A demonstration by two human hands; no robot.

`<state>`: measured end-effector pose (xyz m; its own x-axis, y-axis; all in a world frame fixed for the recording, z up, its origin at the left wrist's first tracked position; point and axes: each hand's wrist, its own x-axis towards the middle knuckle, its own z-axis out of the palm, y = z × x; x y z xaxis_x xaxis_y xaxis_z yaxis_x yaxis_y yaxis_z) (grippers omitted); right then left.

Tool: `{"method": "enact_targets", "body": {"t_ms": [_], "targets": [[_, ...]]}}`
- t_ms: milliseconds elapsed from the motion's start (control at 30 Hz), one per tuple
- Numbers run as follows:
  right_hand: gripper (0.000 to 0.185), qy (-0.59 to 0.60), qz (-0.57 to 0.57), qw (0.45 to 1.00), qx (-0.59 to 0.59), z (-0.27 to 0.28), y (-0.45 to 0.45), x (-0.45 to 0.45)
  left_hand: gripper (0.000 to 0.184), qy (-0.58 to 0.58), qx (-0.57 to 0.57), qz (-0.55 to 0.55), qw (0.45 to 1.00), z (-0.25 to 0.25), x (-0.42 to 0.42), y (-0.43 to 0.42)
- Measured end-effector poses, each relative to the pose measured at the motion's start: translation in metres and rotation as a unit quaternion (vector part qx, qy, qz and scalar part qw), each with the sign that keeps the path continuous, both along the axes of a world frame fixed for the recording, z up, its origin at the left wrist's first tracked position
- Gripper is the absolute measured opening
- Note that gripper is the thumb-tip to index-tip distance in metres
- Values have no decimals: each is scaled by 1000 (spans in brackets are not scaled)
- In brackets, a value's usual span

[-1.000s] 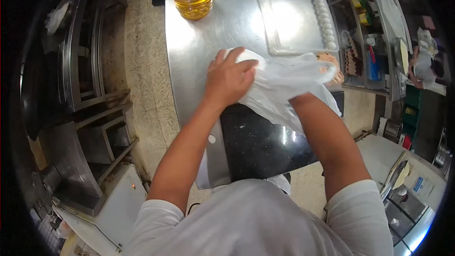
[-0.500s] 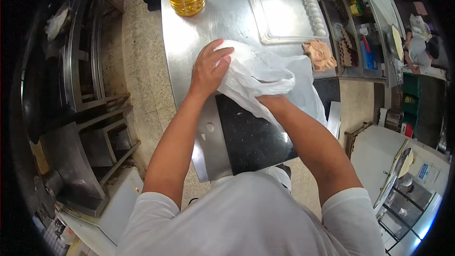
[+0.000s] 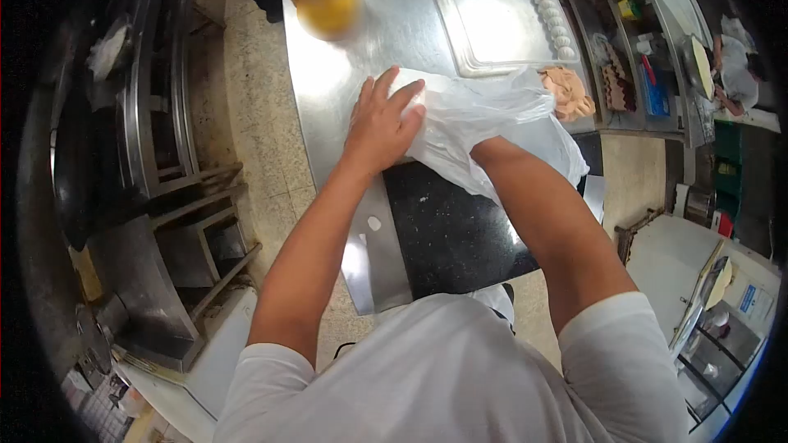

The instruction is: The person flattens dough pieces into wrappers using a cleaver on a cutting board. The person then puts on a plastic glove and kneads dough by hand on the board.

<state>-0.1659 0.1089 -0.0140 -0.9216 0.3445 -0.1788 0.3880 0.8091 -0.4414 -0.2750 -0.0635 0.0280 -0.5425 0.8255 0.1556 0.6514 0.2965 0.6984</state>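
Observation:
A thin white plastic bag [image 3: 484, 115] lies crumpled over the near part of the steel table and the edge of a black slab [image 3: 451, 238]. My left hand [image 3: 383, 123] rests on the bag's left end with its fingers apart, over something white [image 3: 413, 80]. My right forearm reaches into the bag's opening, so the plastic hides my right hand and whatever it may hold. Beside the bag's right end sits a crumpled pinkish-tan cloth or glove [image 3: 566, 93].
Behind the bag, a clear tray [image 3: 492, 25] holds a row of white dough balls [image 3: 552, 16]. A container of yellow oil [image 3: 328, 4] stands at the back left. Shelves [image 3: 603, 41] line the right side, and a person [image 3: 737, 74] is at the far right.
My right forearm moved left, then slightly back right, inside the bag. The bag's folds and opening shifted. My left hand stays at its left end, and the camera view has shifted slightly.

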Motion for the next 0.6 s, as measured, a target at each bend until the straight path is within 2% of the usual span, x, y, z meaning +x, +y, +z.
{"method": "enact_targets", "body": {"t_ms": [33,100,133,167,233,267,367,500,533,567,600], "targets": [[41,-16,1,1000,9,0,0,-3,50,8,2,3,1000,10,5,-3],[38,-36,5,999,23,3,-2,0,66,222,-169,-74,957,33,22,-11],[37,-48,7,998,31,5,-4,3,73,251,-226,-111,935,36,27,-7],[36,-61,11,997,39,6,-5,4,73,257,-228,-105,933,33,32,-2],[33,-92,20,994,56,8,-7,11,68,390,-238,-126,881,15,47,9],[32,-108,26,992,66,11,-5,13,60,412,-212,-114,879,3,53,16],[30,-152,46,985,73,26,5,24,53,448,-210,-42,868,-21,63,41],[29,-136,100,980,105,25,10,31,46,411,-185,-9,893,-26,62,53],[41,-146,53,986,57,58,5,43,40,463,-220,-5,859,-31,62,54],[41,-147,50,986,53,70,4,63,40,463,-222,-10,858,-29,66,54],[44,-91,-15,995,-28,79,5,81,38,449,-223,0,865,-22,71,56]]}}
